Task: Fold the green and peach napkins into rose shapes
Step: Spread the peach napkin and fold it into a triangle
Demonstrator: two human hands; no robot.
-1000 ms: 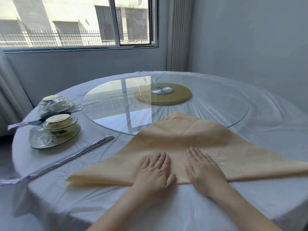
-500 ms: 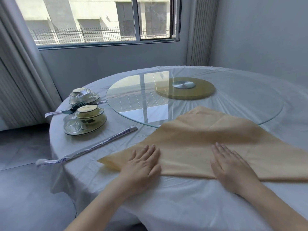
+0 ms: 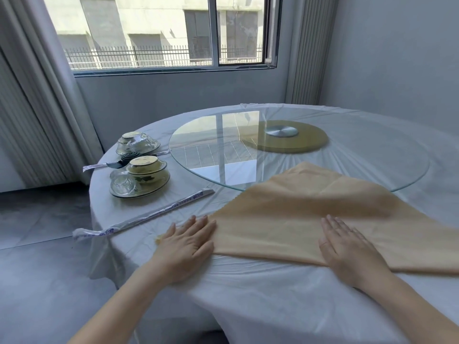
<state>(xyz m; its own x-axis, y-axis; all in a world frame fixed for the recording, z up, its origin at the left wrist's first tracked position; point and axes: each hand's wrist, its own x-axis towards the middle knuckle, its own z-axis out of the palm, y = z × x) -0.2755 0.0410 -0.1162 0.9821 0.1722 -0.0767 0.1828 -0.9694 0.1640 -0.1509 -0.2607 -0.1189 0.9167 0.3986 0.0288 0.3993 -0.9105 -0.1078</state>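
Both hands lie flat, fingers straight and together, palms down on the peach napkin (image 3: 293, 214); neither grips or pinches anything. The left hand (image 3: 186, 247) covers the napkin's left corner, with a scrap of the tip showing just past its outer edge. The right hand (image 3: 347, 247) presses on the long near edge, well apart from the left, and the cloth runs on beyond it out of view. Between and ahead of the hands the napkin is spread as a wide triangle: its long side runs along the near side under the palms, and its point, far from the hands, lies up over the rim of the glass turntable (image 3: 211, 155). The cloth lies mostly smooth, with a soft ridge where it climbs onto the glass. Under everything is the white-covered table (image 3: 260, 294). Just beyond the left hand's fingertips lie wrapped chopsticks (image 3: 154, 214) at a slant, and farther out on that side is a plate with a bowl and glass (image 3: 140, 180), then a second setting (image 3: 137, 144). As for progress, the task looks to be near its start: the peach napkin appears to have had only its first fold, into a triangle, which is being pressed flat. Rolling the long edge up, coiling it and shaping the petals all seem left to do. No green napkin is in view, so that one is likely untouched.
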